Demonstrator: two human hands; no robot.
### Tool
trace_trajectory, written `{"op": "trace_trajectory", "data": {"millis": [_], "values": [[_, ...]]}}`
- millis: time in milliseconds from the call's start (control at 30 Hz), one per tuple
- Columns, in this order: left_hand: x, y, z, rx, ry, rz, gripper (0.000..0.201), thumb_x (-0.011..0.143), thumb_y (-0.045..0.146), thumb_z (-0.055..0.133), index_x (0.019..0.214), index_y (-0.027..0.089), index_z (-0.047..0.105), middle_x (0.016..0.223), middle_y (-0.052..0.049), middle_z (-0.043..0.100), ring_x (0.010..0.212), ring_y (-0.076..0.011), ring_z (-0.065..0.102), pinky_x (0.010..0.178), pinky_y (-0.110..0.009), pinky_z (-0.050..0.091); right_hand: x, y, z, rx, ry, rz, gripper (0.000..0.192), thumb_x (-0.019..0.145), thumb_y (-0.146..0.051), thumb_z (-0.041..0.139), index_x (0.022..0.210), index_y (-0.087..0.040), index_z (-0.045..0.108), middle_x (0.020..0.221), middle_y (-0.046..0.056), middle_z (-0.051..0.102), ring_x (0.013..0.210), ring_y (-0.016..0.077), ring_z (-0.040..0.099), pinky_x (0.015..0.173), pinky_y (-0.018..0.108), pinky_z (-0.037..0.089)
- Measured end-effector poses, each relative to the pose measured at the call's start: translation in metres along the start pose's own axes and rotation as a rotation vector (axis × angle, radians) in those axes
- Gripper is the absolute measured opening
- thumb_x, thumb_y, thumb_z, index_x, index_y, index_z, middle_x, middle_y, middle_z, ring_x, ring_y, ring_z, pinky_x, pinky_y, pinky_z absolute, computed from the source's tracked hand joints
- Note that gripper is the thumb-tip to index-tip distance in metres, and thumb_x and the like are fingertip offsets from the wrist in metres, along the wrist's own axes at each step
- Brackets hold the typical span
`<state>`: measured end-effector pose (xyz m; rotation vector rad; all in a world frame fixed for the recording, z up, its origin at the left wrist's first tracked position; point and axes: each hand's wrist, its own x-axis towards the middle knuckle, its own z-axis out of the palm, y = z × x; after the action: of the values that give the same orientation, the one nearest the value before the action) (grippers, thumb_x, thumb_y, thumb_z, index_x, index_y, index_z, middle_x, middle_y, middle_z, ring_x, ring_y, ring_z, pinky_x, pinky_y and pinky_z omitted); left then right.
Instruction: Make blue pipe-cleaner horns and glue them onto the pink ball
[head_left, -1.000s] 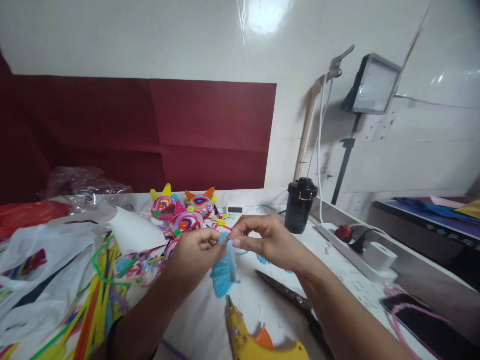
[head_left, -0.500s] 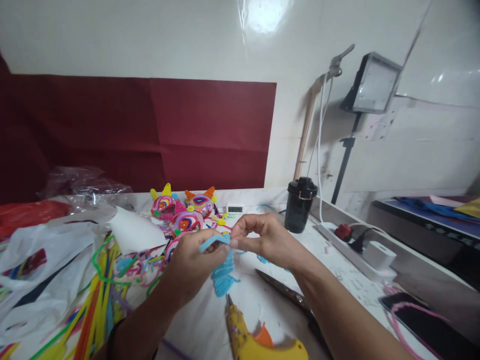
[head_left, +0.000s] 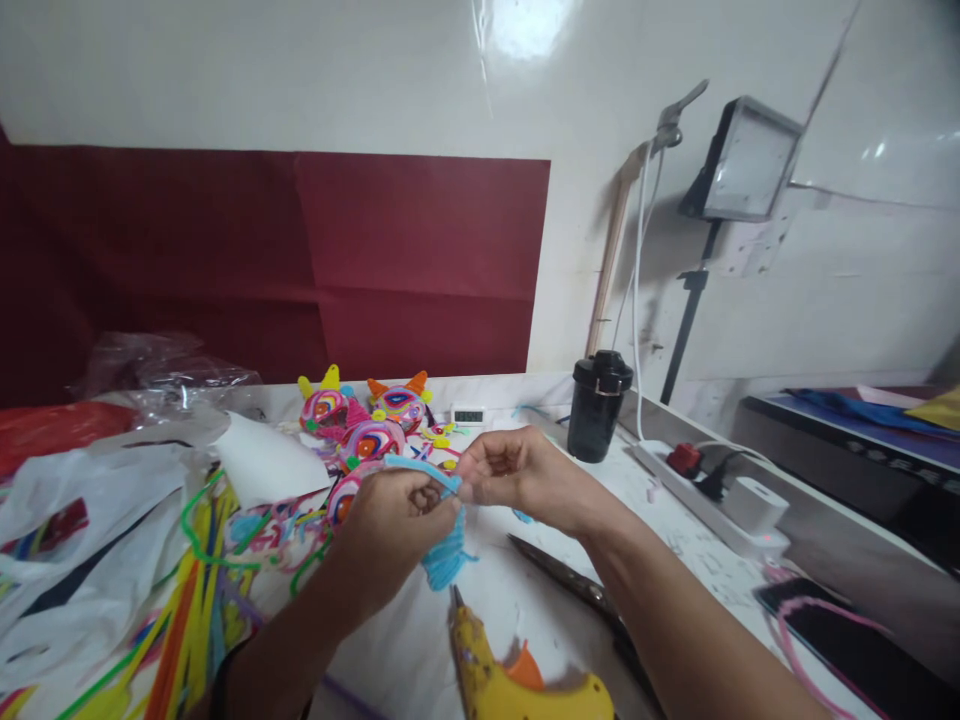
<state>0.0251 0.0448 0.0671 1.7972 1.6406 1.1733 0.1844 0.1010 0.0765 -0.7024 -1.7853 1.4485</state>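
A light blue pipe cleaner point(head_left: 420, 466) runs over my left hand point(head_left: 397, 525), whose thumb and fingers are closed on it. My right hand point(head_left: 521, 480) pinches the same blue strand close to the left fingertips. Below the fingers hangs a ribbed light blue piece point(head_left: 446, 562), made of rows of pipe cleaner, its upper part hidden by my left hand. A yellow glue gun point(head_left: 487, 660) lies just under it, its tip pointing up at the blue piece. Dark scissors point(head_left: 570, 580) rest on the table beneath my right forearm.
Colourful pipe-cleaner animal faces point(head_left: 375, 440) stand behind my hands, near a small digital display point(head_left: 468, 415). Loose pipe cleaners point(head_left: 191, 610) and plastic bags point(head_left: 90, 540) cover the left. A black cup point(head_left: 598, 405), power strip point(head_left: 712, 505) and phone point(head_left: 847, 640) are to the right.
The free end of the blue pipe cleaner has swung up and left over my left hand. Both hands stay close together, with the left turned slightly.
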Motion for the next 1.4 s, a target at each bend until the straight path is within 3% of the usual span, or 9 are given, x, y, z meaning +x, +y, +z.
{"op": "trace_trajectory", "data": {"millis": [333, 533, 800, 933, 1167, 1400], "values": [[0.002, 0.008, -0.009, -0.217, -0.138, -0.083, 0.018, 0.069, 0.031, 0.058, 0.058, 0.017, 0.057, 0.049, 0.006, 0.042, 0.048, -0.0093, 0.036, 0.044, -0.020, 0.028, 0.000, -0.001, 0.002, 0.016, 0.033, -0.052, 0.011, 0.061, -0.014, 0.072, 0.067, -0.013, 0.063, 0.057, -0.006, 0.054, 0.051, 0.0056, 0.044, 0.053, 0.021, 0.034], [0.000, 0.012, -0.004, -0.286, -0.038, -0.091, 0.039, 0.073, 0.042, 0.054, 0.044, 0.021, 0.039, 0.041, 0.006, 0.032, 0.039, -0.0088, 0.027, 0.036, -0.022, 0.021, -0.002, -0.003, 0.005, 0.056, -0.007, -0.034, 0.013, 0.060, -0.015, 0.072, 0.067, -0.014, 0.061, 0.059, -0.005, 0.056, 0.052, 0.0060, 0.045, 0.054, 0.021, 0.035], [0.003, 0.004, 0.003, -0.328, -0.074, -0.113, 0.036, 0.076, 0.036, 0.051, 0.045, 0.021, 0.041, 0.032, 0.007, 0.038, 0.031, -0.0074, 0.032, 0.035, -0.020, 0.025, -0.002, -0.007, 0.007, 0.059, 0.034, 0.036, 0.007, 0.056, -0.010, 0.059, 0.062, -0.015, 0.059, 0.047, -0.008, 0.050, 0.046, 0.0055, 0.042, 0.048, 0.020, 0.033], [0.001, 0.005, 0.002, -0.336, -0.047, -0.119, 0.029, 0.076, 0.034, 0.051, 0.051, 0.021, 0.046, 0.031, 0.008, 0.039, 0.030, -0.0071, 0.031, 0.035, -0.019, 0.023, 0.000, -0.005, 0.008, 0.118, 0.041, 0.061, 0.007, 0.055, -0.012, 0.059, 0.061, -0.015, 0.059, 0.046, -0.007, 0.051, 0.044, 0.0057, 0.043, 0.046, 0.019, 0.035], [0.002, 0.005, 0.001, -0.298, -0.049, -0.133, 0.037, 0.075, 0.034, 0.050, 0.042, 0.021, 0.045, 0.033, 0.004, 0.044, 0.034, -0.0091, 0.038, 0.039, -0.021, 0.030, 0.002, -0.002, 0.007, 0.140, 0.053, 0.079, 0.005, 0.056, -0.013, 0.060, 0.060, -0.015, 0.059, 0.045, -0.007, 0.052, 0.043, 0.0057, 0.045, 0.045, 0.019, 0.034], [0.004, -0.001, 0.000, -0.318, -0.029, -0.120, 0.036, 0.074, 0.031, 0.055, 0.041, 0.020, 0.045, 0.036, 0.005, 0.043, 0.036, -0.0079, 0.037, 0.040, -0.021, 0.028, 0.003, -0.003, 0.006, 0.159, 0.057, 0.106, 0.005, 0.055, -0.013, 0.060, 0.060, -0.015, 0.059, 0.043, -0.007, 0.052, 0.041, 0.0052, 0.045, 0.044, 0.018, 0.032]]}}
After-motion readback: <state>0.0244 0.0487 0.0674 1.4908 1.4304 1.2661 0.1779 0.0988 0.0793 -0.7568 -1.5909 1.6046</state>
